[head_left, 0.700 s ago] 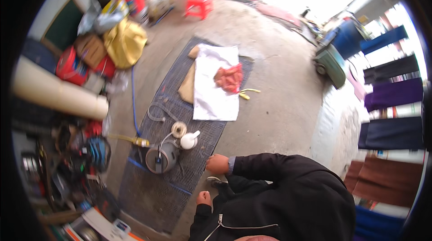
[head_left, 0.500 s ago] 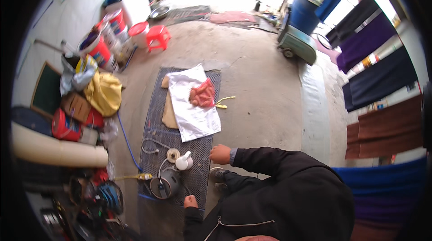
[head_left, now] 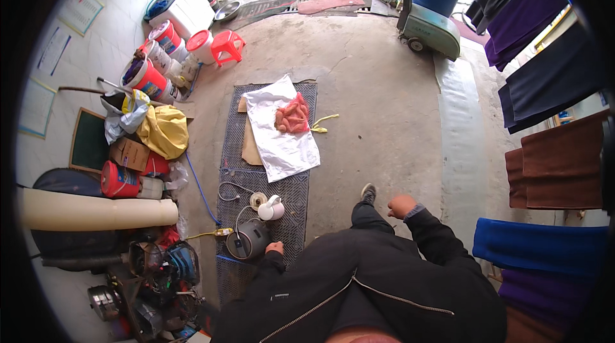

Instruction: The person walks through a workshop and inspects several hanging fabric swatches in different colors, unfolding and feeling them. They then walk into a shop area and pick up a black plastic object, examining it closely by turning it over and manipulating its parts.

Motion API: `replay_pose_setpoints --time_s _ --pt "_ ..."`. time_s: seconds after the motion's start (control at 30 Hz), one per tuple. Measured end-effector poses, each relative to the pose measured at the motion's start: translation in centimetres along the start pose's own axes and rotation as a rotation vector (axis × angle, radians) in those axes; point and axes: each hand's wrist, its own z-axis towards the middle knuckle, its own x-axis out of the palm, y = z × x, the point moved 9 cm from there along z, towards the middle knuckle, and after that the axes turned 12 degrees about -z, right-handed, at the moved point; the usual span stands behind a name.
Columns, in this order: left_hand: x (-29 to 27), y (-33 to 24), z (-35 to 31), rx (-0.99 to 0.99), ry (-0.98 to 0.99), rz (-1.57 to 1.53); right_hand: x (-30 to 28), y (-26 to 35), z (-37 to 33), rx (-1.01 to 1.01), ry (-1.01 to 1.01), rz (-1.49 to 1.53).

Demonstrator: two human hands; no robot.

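Left hand point(head_left: 275, 248) rests on the round grey cooker point(head_left: 248, 240) — grip unclear, perhaps steadying it on the mat point(head_left: 291, 205); right hand point(head_left: 402, 205) hangs loosely curled, holding nothing.

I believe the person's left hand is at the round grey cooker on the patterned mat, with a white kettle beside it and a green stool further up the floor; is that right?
Not quite: the stool is red, not green, as the head view shows. The rest holds: the left hand is at the round grey cooker on the patterned mat, with the white kettle beside it.
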Motion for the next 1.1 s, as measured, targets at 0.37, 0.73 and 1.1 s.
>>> replay_pose_setpoints --time_s 0.37,0.73,1.1 --pt "20.8 -36.8 0.5 0.575 0.371 0.348 -5.6 -27.2 -2.2 0.338 -0.334 0.201" --pt "52.2 -72.0 3.4 0.747 0.659 0.293 -19.2 -63.9 -35.3 1.244 -1.61 0.149" --pt "84.0 -101.3 -29.8 1.257 1.152 0.649 -24.5 -76.8 -52.9 1.259 -2.191 0.712"
